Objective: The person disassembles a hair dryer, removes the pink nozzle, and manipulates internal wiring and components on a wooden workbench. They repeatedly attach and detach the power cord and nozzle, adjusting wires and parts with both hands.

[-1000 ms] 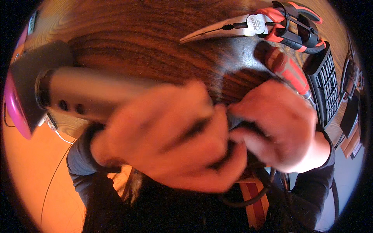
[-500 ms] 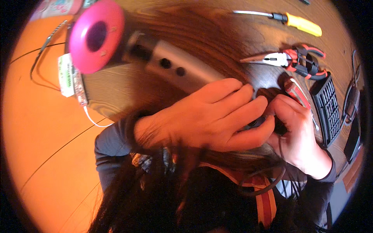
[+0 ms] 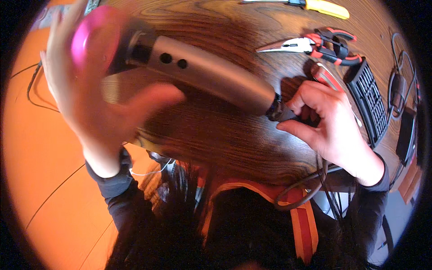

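gripping the dark cord end at the base of a hair dryer (image 3: 198,74), the right hand (image 3: 330,123) is seen with thumb and fingers pinched around it. the left hand (image 3: 90,96) is spread open and blurred, its palm against the dryer's head, nothing clasped in it. the dryer is held just over a dark wooden table (image 3: 216,130), lying slantwise from upper left to the right hand; it is shown as a long grey metallic handle with two small round buttons, a dark collar, and a bright pink round head. half a second earlier both hands were closed together over the handle's lower end; now the left hand has been moved up to the head and opened. beyond the right hand, red-and-black pliers (image 3: 315,45), a yellow-handled screwdriver (image 3: 321,6) and a black keyboard (image 3: 371,101) are laid on the table. no labels can be made out.
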`<state>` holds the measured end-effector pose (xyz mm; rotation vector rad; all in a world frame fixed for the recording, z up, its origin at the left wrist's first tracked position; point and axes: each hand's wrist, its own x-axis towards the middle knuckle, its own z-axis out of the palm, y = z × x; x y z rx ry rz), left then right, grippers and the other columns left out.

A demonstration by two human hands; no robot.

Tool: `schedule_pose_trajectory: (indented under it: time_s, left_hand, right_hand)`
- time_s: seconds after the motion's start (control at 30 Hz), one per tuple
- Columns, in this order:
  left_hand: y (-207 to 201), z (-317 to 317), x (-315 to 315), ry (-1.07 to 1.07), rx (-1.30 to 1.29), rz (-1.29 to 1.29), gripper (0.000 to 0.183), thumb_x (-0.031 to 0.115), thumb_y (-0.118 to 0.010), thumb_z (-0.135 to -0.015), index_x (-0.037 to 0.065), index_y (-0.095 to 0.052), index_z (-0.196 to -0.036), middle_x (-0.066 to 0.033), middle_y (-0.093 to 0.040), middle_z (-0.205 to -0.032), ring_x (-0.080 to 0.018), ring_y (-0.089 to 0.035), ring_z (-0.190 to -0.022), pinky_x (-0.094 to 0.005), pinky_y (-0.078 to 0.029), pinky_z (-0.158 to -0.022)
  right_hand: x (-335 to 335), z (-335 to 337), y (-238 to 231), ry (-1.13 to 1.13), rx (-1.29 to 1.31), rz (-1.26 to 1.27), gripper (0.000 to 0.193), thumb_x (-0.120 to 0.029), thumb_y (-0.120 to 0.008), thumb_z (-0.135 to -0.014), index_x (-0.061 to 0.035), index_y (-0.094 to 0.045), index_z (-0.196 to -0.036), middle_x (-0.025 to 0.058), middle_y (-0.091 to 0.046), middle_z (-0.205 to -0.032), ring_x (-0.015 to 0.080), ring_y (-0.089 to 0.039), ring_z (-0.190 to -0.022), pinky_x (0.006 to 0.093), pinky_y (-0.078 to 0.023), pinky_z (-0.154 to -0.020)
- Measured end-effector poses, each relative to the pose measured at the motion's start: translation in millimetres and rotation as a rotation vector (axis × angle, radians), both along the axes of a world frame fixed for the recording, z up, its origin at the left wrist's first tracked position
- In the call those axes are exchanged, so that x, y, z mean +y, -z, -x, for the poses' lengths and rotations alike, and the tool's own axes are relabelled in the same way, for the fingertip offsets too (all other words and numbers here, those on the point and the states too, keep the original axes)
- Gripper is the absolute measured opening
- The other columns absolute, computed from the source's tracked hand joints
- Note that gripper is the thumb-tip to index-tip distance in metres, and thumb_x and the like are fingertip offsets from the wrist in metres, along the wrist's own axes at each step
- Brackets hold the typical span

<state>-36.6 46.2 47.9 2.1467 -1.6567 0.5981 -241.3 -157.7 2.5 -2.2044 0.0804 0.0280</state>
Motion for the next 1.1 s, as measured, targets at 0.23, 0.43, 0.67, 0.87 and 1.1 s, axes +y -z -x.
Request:
schedule_pose_trajectory:
  time_s: [0.23, 0.43, 0.67, 0.87, 1.1]
  left_hand:
    - [-2.8, 25.9, -5.6, 0.011, -0.283, -0.457, 0.080, 0.038, -0.078, -0.053, 0.021, -0.055, -0.127, -0.0090, -0.048, -0.132, -0.0322, -0.043, -0.121, -0.0488, -0.029, -0.104]
    - [6.5, 17.0, -15.4, 0.020, -0.295, -0.519, 0.054, 0.031, -0.069, -0.061, 0.021, -0.062, -0.114, -0.0033, -0.061, -0.108, -0.0231, -0.057, -0.102, -0.0516, -0.027, -0.104]
    - [9.8, 15.6, -10.9, 0.037, -0.283, -0.492, 0.053, 0.033, -0.067, -0.061, 0.019, -0.062, -0.112, -0.0033, -0.061, -0.107, -0.0236, -0.057, -0.103, -0.0501, -0.030, -0.103]
    - [8.5, 13.9, -13.5, 0.056, -0.319, -0.484, 0.051, 0.028, -0.069, -0.059, 0.020, -0.063, -0.109, -0.0013, -0.060, -0.110, -0.0250, -0.052, -0.112, -0.0513, -0.030, -0.102]
    - [2.5, 5.7, -3.6, -0.118, -0.426, -0.487, 0.057, 0.012, -0.071, -0.052, 0.029, -0.065, -0.107, 0.0007, -0.052, -0.123, -0.0263, -0.043, -0.122, -0.0538, -0.030, -0.101]
  right_hand:
    - [3.9, -0.5, 2.5, 0.012, -0.014, 0.008, 0.028, -0.007, -0.077, -0.065, -0.0013, -0.051, -0.073, 0.0024, -0.048, -0.067, 0.0126, -0.046, -0.055, 0.0259, -0.038, -0.049]
    - [7.1, 1.9, 0.4, 0.051, -0.085, 0.087, 0.044, -0.022, -0.082, -0.061, -0.0016, -0.054, -0.089, 0.0052, -0.049, -0.075, 0.0149, -0.048, -0.061, 0.0274, -0.041, -0.055]
    - [16.3, -8.7, 12.4, 0.061, -0.125, 0.251, 0.050, -0.028, -0.082, -0.061, -0.0006, -0.052, -0.091, 0.0123, -0.050, -0.083, 0.0318, -0.054, -0.070, 0.0360, -0.045, -0.060]
    - [13.5, -11.5, 19.5, 0.040, -0.181, 0.220, 0.037, -0.019, -0.078, -0.063, -0.0024, -0.050, -0.081, 0.0116, -0.049, -0.075, 0.0317, -0.052, -0.066, 0.0360, -0.043, -0.056]
    - [13.8, -14.3, 17.7, 0.070, -0.219, 0.312, 0.034, -0.018, -0.076, -0.063, -0.0037, -0.048, -0.075, 0.0103, -0.048, -0.071, 0.0313, -0.052, -0.063, 0.0377, -0.041, -0.053]
